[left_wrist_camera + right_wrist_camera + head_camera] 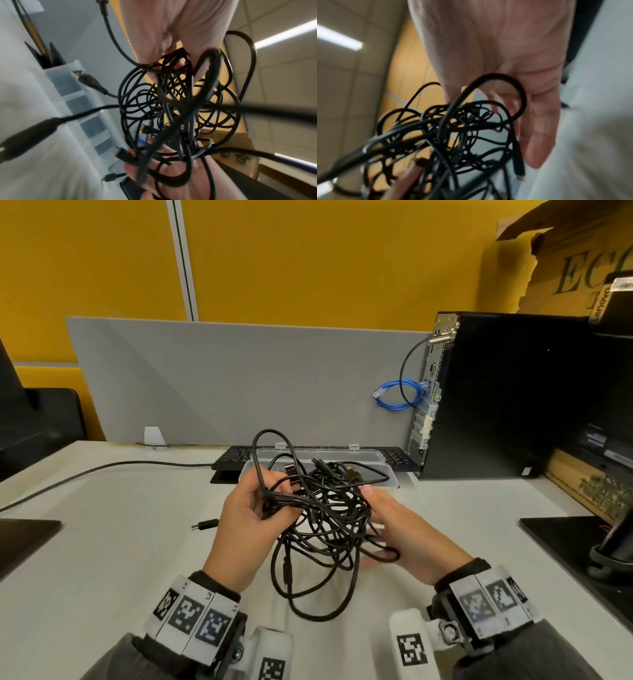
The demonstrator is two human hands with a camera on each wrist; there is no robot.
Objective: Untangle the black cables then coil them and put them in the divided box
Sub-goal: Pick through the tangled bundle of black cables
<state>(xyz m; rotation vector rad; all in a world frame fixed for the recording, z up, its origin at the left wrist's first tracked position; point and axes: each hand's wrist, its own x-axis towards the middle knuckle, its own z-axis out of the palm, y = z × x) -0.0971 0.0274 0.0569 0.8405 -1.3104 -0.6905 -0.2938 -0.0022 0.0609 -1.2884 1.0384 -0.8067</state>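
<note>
A tangle of thin black cables (325,508) hangs above the white desk between my two hands. My left hand (246,515) grips a bundle of strands with curled fingers, and loops rise above it. My right hand (404,529) cups the tangle from the right; its fingers (539,135) lie straight, with a loop against the palm. In the left wrist view the cables (171,101) show a USB plug (80,75) sticking out. One plug end (205,524) lies on the desk. The clear divided box (390,479) stands just behind the tangle, its compartments (77,97) empty.
Behind the box lies a black keyboard (236,455) against a grey partition (222,378). A black PC tower (496,398) with a blue network cable (397,395) stands back right. A monitor base (575,542) sits right, a dark pad (24,539) left, and a cable (85,474) crosses the desk.
</note>
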